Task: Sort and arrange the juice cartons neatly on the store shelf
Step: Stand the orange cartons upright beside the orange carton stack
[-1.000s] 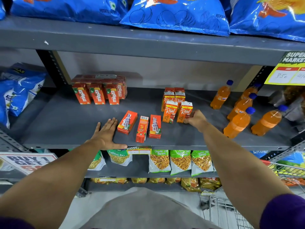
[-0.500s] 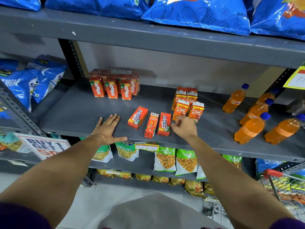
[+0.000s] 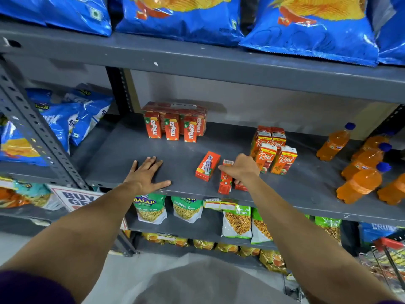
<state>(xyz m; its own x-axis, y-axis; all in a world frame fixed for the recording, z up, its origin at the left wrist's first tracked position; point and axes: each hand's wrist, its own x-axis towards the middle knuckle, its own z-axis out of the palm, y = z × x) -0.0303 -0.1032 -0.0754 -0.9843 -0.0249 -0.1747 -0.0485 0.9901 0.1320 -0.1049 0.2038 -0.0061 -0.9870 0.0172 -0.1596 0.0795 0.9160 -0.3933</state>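
Note:
On the grey shelf [image 3: 122,154], orange Maaza cartons [image 3: 172,129] stand in a block at the back left. Real cartons [image 3: 276,155] stand upright in two short rows to the right. Three orange cartons lie flat near the front edge: the left one [image 3: 207,165], the middle one [image 3: 225,182] and a right one [image 3: 240,187] that is mostly hidden. My right hand [image 3: 242,170] lies over the middle and right cartons with its fingers curled down onto the right one. My left hand [image 3: 145,175] rests flat on the shelf with its fingers spread, left of the lying cartons.
Orange drink bottles [image 3: 359,183] stand at the shelf's right end. Blue chip bags [image 3: 182,16] fill the shelf above and also lie at the left [image 3: 59,123]. Snack pouches [image 3: 151,209] hang below. A slotted steel post [image 3: 37,132] runs at the left, and a shopping cart [image 3: 390,255] stands at the lower right.
My right hand has moved left from the standing Real cartons onto the lying cartons and curled over them. My left hand has stayed flat on the shelf. The view has shifted right and closer.

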